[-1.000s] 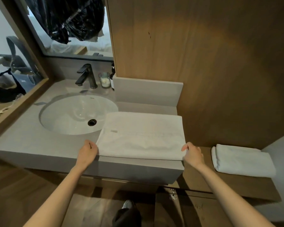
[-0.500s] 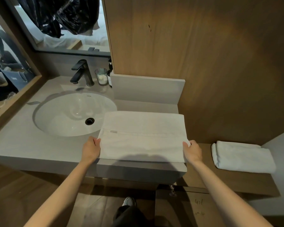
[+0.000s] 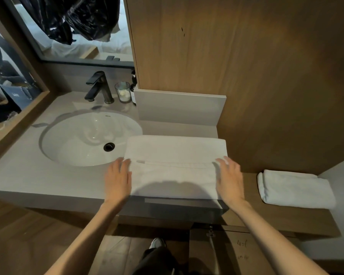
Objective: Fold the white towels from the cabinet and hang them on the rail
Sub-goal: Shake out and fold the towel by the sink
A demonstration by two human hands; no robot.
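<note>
Neatly folded, the white towel (image 3: 173,153) lies beneath flat left hand (image 3: 118,177) and right hand (image 3: 229,181).

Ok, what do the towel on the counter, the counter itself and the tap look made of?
Towel: white cloth, likely terry, matte, with soft rounded folds. Counter: pale grey stone or composite, smooth and matte, crisp edges. Tap: probably metal, dark matte finish, faint sheen.

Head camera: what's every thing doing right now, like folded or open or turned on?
Counter towel: folded, lying flat.
Left hand: open, pressing towel's left edge.
Right hand: open, pressing towel's right edge.
Shelf towel: folded, untouched.
Tap: no water running.
Sink: holds no water.
Glass: upright.
</note>
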